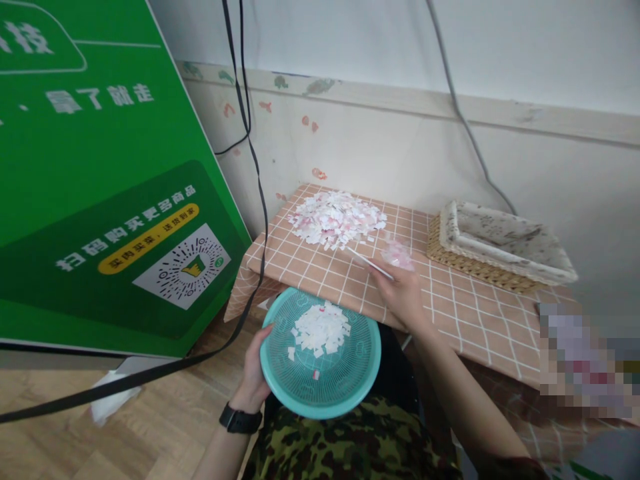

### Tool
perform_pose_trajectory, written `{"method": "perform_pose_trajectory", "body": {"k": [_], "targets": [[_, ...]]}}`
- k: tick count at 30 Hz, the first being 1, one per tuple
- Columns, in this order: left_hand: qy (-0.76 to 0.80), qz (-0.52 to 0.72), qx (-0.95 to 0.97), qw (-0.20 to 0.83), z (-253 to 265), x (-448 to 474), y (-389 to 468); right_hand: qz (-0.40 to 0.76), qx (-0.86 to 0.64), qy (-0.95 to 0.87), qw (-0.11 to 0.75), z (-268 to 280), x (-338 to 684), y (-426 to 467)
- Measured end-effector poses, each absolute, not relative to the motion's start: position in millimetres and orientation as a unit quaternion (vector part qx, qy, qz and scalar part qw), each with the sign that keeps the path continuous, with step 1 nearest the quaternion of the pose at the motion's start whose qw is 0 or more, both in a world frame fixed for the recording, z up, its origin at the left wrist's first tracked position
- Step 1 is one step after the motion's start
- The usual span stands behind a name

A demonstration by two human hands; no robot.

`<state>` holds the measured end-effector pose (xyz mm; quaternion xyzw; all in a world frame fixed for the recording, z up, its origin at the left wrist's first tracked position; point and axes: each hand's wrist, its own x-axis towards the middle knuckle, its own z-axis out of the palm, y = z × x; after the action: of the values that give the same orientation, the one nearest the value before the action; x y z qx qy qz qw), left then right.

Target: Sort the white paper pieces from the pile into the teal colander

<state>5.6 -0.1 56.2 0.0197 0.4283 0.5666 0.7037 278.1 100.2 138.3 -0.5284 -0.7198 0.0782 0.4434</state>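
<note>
My left hand (256, 367), with a black watch on its wrist, is closed on the left rim of a teal plastic colander (320, 403). The colander sits tilted over my lap, below the table's front edge. Small white paper pieces (323, 328) lie heaped inside it. Between the fingers of my right hand (400, 290) is a thin, pale, stick-like tool (371, 263), whose exact kind I cannot make out. Its tip points left toward a large pile of white and pinkish paper scraps (335, 220) on the table. A smaller pinkish heap (397, 255) lies just behind my right hand.
A table with a brown-and-white checked cloth (470, 313) stands against the wall. On it, a wicker basket (440, 247) with a floral lining is at the right. A green sign board (100, 200) stands at the left, with a black cable (260, 200) hanging in front.
</note>
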Motion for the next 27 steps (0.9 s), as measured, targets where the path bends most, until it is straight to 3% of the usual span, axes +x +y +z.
{"method": "perform_pose_trajectory", "body": {"k": [15,21,27], "targets": [[0.428,0.56,0.022,0.709,53.2,6.0,-0.1,0.184,-0.519,-0.706,0.446,146.5,273.6,127.1],[0.436,0.559,0.009,0.705,53.5,5.3,-1.6,0.188,-0.503,-0.736,0.412,144.9,287.1,111.2],[0.439,0.551,0.006,0.71,49.0,11.0,-1.7,0.123,-0.554,-0.674,0.473,143.0,299.2,120.1]]}}
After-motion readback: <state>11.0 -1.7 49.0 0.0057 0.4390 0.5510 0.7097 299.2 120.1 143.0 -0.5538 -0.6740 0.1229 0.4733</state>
